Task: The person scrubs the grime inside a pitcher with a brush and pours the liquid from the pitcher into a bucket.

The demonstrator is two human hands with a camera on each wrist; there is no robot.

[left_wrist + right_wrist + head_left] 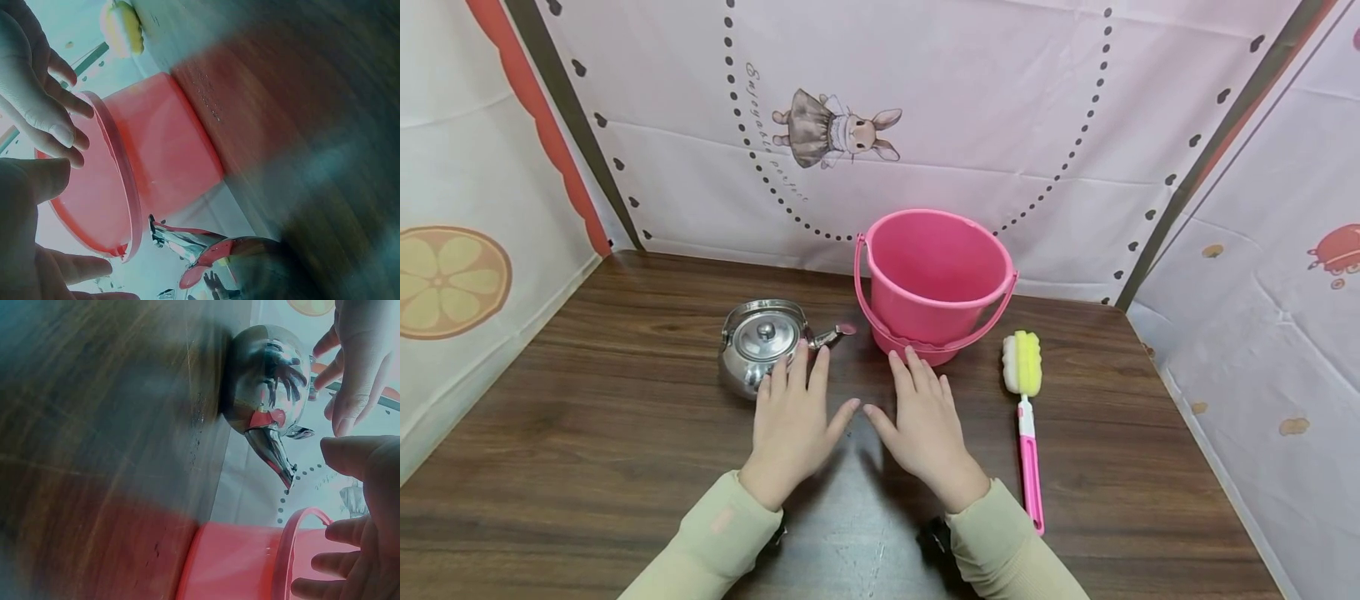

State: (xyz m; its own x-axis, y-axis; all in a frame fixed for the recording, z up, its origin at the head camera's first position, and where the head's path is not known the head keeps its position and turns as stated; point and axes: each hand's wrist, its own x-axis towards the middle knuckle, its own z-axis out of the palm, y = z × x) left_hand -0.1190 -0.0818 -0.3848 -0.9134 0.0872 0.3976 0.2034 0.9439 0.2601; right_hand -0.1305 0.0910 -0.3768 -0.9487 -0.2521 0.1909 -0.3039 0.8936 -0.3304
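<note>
Both hands hover palm down over the table with fingers spread and nothing held. My left hand (792, 429) is in front of a shiny metal teapot (765, 333), its fingertips overlapping the pot's near side in the head view. Across from it, my right hand (925, 425) points toward a pink bucket (943, 308), whose handle hangs down in front. The thumb tips almost meet. In the right wrist view the teapot (269, 381) stands apart from the fingers, its spout toward the bucket (231, 562). A sponge brush (1028, 433) with a pink handle lies right of the right hand.
The brown wooden table (587, 433) carries these things. Behind it hangs a pale printed cloth (985, 100) with a rabbit figure, and similar cloths close in the left and right sides. The bucket stands near the table's back edge.
</note>
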